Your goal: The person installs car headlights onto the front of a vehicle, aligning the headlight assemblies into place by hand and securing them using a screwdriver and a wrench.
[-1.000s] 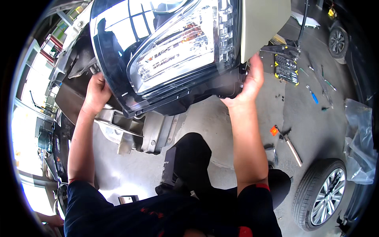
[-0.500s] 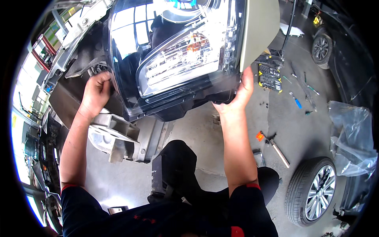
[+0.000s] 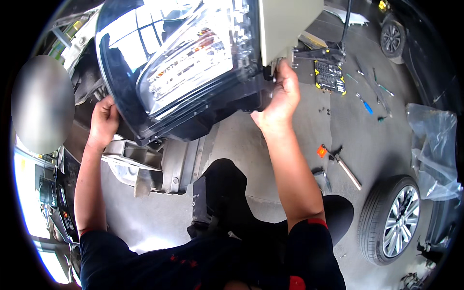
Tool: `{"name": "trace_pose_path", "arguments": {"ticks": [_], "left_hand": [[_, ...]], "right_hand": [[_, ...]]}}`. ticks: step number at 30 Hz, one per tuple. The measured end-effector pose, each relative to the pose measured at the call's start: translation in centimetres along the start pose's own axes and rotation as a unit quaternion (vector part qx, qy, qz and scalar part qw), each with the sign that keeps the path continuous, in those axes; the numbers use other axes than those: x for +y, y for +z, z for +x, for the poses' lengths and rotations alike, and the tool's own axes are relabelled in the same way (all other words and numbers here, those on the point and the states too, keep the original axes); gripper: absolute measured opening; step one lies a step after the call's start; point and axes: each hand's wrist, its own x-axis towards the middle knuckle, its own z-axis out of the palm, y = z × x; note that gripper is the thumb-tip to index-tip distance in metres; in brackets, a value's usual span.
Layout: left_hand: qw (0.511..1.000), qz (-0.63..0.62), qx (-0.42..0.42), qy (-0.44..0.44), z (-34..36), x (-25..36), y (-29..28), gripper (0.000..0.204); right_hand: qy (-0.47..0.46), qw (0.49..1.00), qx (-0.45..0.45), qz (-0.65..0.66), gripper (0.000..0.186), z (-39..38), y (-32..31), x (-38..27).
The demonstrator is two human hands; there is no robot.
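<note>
A large car headlight (image 3: 188, 72) with a clear lens and black housing fills the top of the view, tilted down toward the left. My right hand (image 3: 280, 99) grips its right lower corner from behind, the thumb up beside a grey-beige body panel (image 3: 285, 29). At the left edge of the lamp is my left hand (image 3: 105, 121), its fingers curled; their tips pass behind the housing, so I cannot see all they grip. Below the headlight a bare metal frame rail (image 3: 181, 166) of the car shows.
On the floor to the right lie an open socket set (image 3: 330, 77), a blue-handled screwdriver (image 3: 365, 103), a hammer (image 3: 344, 166) and a detached wheel (image 3: 390, 220). Clear plastic sheeting (image 3: 432, 150) hangs beside a dark car (image 3: 430, 58). A blurred patch covers part of the left.
The headlight has shifted left and tilted, its lower left corner swinging with it. Both hands have moved left along with it, and a gap shows beneath the panel near my right hand.
</note>
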Motion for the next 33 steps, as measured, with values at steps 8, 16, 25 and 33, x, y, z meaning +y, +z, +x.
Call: {"name": "trace_pose_path", "arguments": {"ticks": [8, 16, 25, 33], "left_hand": [[0.997, -0.021, 0.027, -0.07, -1.9, -1.3, -1.5, 0.02], [0.995, 0.087, -0.004, -0.057, -1.9, -13.0, -6.3, 0.025], [0.987, 0.041, 0.016, -0.157, -0.4, -12.2, -9.4, 0.03], [0.984, 0.028, 0.019, -0.175, -1.4, -11.5, -8.8, 0.033]], "right_hand": [[0.005, 0.993, -0.055, -0.101, 0.03, 1.1, -4.8, -2.8], [0.032, 0.768, 0.182, -0.613, 0.027, -2.5, -36.0, -9.1], [0.24, 0.423, 0.373, -0.79, 0.03, -29.7, -48.3, -7.9], [0.188, 0.334, 0.483, -0.788, 0.049, -27.9, -50.8, -14.8]]}}
